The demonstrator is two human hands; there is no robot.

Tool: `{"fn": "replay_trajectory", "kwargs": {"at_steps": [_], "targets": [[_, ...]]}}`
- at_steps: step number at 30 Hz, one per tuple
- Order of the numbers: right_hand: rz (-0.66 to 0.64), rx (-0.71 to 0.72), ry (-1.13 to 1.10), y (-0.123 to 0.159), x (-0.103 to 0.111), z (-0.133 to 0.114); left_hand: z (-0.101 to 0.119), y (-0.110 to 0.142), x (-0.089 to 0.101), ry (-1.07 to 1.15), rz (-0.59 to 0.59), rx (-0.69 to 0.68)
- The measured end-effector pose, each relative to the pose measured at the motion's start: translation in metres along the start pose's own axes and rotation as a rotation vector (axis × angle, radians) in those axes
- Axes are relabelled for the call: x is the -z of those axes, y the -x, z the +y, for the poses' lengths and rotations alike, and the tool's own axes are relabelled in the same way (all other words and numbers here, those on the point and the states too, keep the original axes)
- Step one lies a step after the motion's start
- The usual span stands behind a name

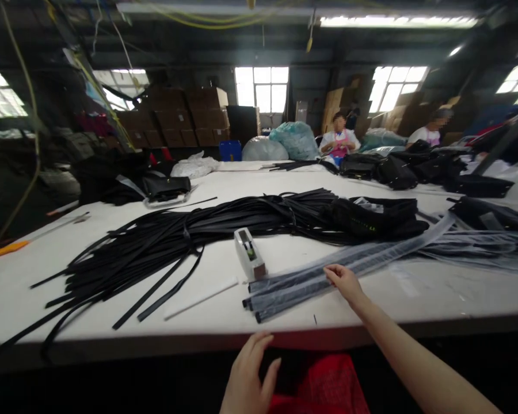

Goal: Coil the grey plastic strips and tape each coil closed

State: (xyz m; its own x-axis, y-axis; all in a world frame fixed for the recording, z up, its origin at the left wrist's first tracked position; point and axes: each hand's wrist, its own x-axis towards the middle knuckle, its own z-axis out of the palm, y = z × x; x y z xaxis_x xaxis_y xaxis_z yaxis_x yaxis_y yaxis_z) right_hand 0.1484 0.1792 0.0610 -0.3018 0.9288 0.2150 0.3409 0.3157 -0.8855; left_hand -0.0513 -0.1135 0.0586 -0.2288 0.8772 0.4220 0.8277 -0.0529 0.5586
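Note:
Fingers curled together in a pinch, my right hand (343,282) is over the clear plastic sleeves (302,284) with black strips inside. Whether it grips the plastic or something small is too fine to see. My left hand (251,374) is in front of the table edge, thumb and fingers apart, holding nothing. Beyond the near ends of the sleeves stands a white tape dispenser (249,254). A thin white strip (202,298) lies to its left. Behind them stretches a large bundle of long black straps (224,221), tied at places.
Black fabric pieces (375,218) lie at the bundle's right end. More black bags (397,169) are piled at the far right, a black item (166,187) at the back left. Two people (340,141) sit across the table. An orange-handled tool (6,250) is at the left edge.

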Motion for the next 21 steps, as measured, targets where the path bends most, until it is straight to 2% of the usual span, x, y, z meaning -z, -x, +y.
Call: {"fn": "replay_trajectory", "kwargs": {"at_steps": [2, 4, 7, 10, 12, 14, 18, 21], "targets": [[-0.128, 0.066, 0.105, 0.030, -0.019, 0.006, 0.005, -0.004, 0.009, 0.021, -0.064, 0.076], [-0.236, 0.146, 0.187, 0.044, -0.030, 0.007, 0.009, -0.008, 0.012, 0.046, -0.104, 0.125], [-0.345, 0.232, 0.268, 0.046, -0.035, 0.006, 0.011, -0.013, 0.008, 0.064, -0.147, 0.166], [-0.426, 0.371, 0.503, 0.043, -0.032, 0.006, 0.011, -0.014, 0.004, 0.069, -0.162, 0.185], [-0.470, 0.519, 0.700, 0.043, -0.028, 0.006, 0.012, -0.016, 0.002, 0.022, -0.125, 0.179], [-0.473, 0.659, 0.783, 0.049, -0.024, 0.003, 0.014, -0.019, 0.003, -0.079, -0.059, 0.143], [-0.391, 0.873, 0.709, 0.072, -0.021, -0.014, 0.024, -0.031, 0.014, -0.259, 0.115, 0.016], [-0.341, 0.958, 0.657, 0.087, -0.021, -0.030, 0.023, -0.042, 0.023, -0.328, 0.273, -0.034]]}}
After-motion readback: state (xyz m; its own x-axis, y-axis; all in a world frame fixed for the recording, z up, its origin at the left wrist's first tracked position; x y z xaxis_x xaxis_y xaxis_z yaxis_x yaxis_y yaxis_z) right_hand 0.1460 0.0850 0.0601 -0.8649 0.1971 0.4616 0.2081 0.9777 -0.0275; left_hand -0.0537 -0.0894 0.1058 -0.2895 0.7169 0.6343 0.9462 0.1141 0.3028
